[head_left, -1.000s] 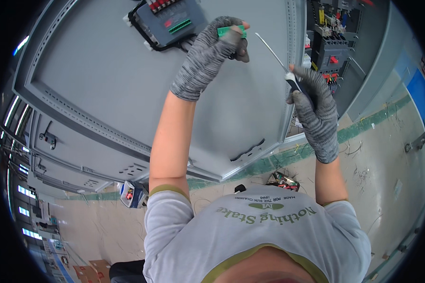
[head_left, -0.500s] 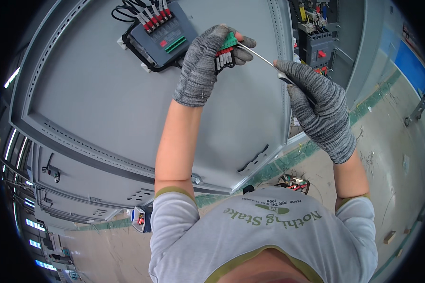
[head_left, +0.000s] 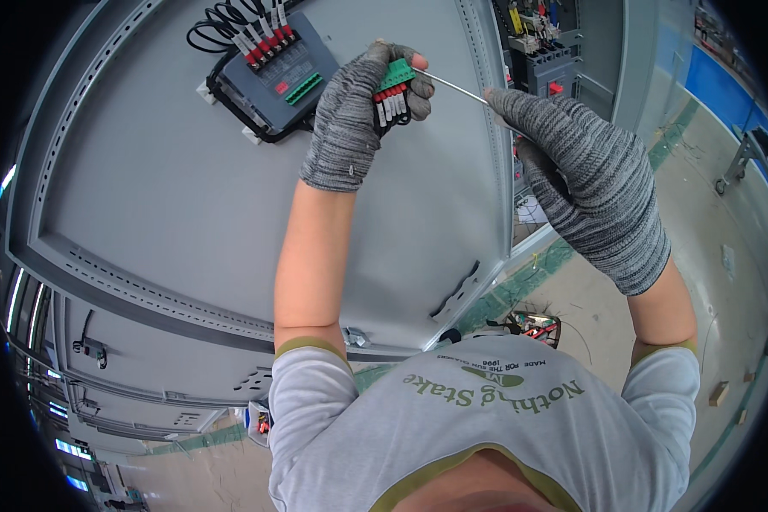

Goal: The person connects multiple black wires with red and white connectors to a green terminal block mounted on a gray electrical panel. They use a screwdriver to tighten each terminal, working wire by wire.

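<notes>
My left hand [head_left: 346, 119], in a grey knit glove with bare fingertips, grips a green terminal plug [head_left: 396, 75]. Several wires with red ends and white marker sleeves [head_left: 391, 106] run out of the plug's lower side. My right hand [head_left: 593, 183], gloved alike, is wrapped round a screwdriver whose handle it mostly hides. The thin metal screwdriver shaft [head_left: 454, 87] points up and left, its tip at the plug's right end beside my left fingertips; whether it sits in a screw I cannot tell. Up and left of my left hand is a dark grey module [head_left: 273, 77] with a green socket.
The module is mounted on a large grey cabinet door [head_left: 179, 188] with perforated edge strips. Black wires [head_left: 218, 26] loop from its top. Right of the door, the cabinet holds a breaker with a red switch [head_left: 556, 88]. A tool tray [head_left: 535, 327] lies on the floor.
The view has shifted a little, so door and module appear further left. My right hand has turned and risen slightly; the screwdriver lies at a flatter angle. Both grips are kept.
</notes>
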Tool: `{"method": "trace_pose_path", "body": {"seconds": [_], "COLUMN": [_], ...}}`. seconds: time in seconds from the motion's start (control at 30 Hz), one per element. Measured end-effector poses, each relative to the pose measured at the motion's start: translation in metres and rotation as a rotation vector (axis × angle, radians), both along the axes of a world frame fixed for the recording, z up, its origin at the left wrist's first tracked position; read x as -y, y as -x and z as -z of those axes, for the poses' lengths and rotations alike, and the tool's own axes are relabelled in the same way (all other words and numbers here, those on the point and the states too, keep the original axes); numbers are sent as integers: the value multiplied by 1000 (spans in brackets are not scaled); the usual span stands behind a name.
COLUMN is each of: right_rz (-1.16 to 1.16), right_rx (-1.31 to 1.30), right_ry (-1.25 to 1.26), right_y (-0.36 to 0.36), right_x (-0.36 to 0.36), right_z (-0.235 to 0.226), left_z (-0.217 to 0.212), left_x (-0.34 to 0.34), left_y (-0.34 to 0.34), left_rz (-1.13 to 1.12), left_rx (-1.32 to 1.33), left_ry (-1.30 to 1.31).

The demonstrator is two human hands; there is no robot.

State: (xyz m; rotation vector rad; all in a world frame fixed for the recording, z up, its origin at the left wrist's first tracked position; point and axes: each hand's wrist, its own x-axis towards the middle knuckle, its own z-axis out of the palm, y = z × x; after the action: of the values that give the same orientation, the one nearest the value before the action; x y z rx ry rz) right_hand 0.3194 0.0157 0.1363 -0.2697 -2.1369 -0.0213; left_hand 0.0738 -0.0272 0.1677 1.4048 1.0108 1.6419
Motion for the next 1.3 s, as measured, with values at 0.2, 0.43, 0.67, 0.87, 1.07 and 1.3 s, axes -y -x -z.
{"method": "trace_pose_path", "body": {"seconds": [0.2, 0.43, 0.67, 0.87, 1.07, 1.3], "right_rz": [39, 48, 178, 397, 41, -268], "right_rx": [38, 17, 138, 318, 194, -144], "right_ry": [-50, -97, -142, -305, 106, 479], "right_y": [5, 2, 3, 12, 11, 18], "right_x": [2, 12, 17, 30, 3, -7], "right_z": [-2, -6, -7, -8, 6, 21], "left_z": [0, 2, 2, 9, 12, 6], "left_x": [0, -1, -1, -11, -13, -14], "left_y": [0, 4, -6, -11, -26, -20], "left_rz": [2, 33, -68, -302, -374, -286], "left_rx": [-6, -48, -104, -346, -412, -340], "left_ry": [-5, -17, -22, -75, -131, -140]}}
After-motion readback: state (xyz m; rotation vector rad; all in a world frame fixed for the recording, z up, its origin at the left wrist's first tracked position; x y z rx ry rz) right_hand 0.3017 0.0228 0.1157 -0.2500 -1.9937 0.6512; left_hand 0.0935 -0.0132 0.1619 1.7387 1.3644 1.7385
